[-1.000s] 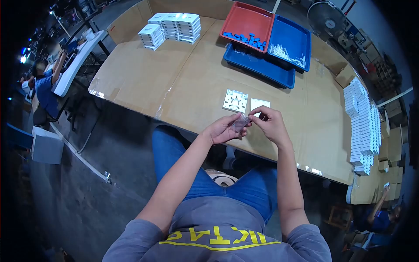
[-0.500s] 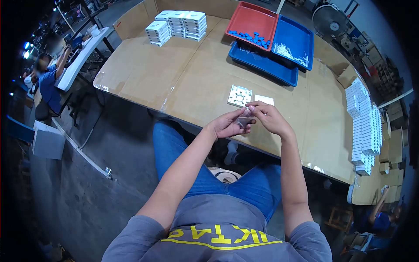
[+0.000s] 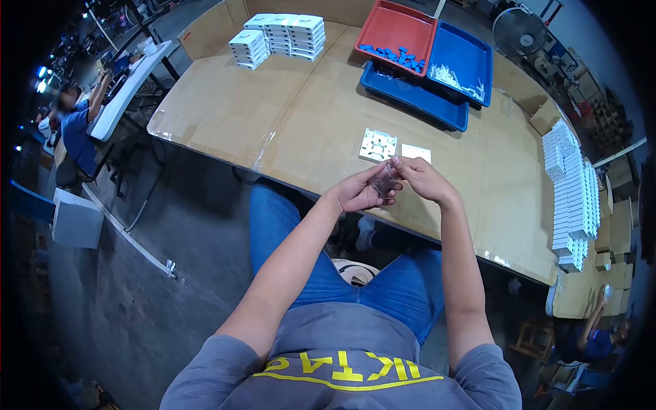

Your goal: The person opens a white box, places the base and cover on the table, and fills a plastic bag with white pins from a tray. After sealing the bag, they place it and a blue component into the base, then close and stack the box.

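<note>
Over the table's near edge, my left hand [image 3: 360, 191] holds a small see-through plastic bag [image 3: 385, 184] in its curled fingers. Thumb and fingertips of my right hand [image 3: 427, 179] pinch the top of that same bag. What lies inside the bag is too small to make out. Just beyond my hands, a white square housing [image 3: 378, 145] with dark shapes in it rests on the cardboard-covered table [image 3: 314, 130]. Beside it, to the right, lies a flat white plate [image 3: 416, 152], partly behind my right hand.
A red tray [image 3: 396, 31] holds blue pieces; a blue tray [image 3: 461, 58] holds thin white pieces. Under them sits another blue tray [image 3: 413, 99]. White units are stacked at the back left [image 3: 277, 37] and right edge [image 3: 574, 198]. People work at both sides.
My right hand's fingers have shifted slightly at the bag's top, and more of the bag shows. The whole view has moved a little; the housing and plate stay put on the table.
</note>
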The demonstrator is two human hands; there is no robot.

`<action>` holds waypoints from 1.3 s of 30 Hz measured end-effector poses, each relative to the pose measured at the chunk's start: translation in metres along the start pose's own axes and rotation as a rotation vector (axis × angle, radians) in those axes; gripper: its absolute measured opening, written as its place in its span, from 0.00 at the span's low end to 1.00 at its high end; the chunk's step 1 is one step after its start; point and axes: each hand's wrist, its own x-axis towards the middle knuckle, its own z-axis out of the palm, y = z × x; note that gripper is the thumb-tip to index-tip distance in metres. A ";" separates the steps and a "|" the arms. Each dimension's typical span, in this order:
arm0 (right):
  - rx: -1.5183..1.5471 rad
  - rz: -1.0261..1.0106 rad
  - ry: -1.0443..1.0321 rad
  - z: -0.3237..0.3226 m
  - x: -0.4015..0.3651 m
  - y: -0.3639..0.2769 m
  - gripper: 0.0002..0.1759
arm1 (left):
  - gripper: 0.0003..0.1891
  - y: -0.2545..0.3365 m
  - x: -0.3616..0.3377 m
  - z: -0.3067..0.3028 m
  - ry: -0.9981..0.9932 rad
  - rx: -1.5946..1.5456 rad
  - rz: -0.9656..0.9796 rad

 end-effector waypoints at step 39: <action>-0.986 0.149 0.652 -0.326 0.146 0.146 0.09 | 0.32 0.009 0.016 0.007 0.124 -0.202 -0.076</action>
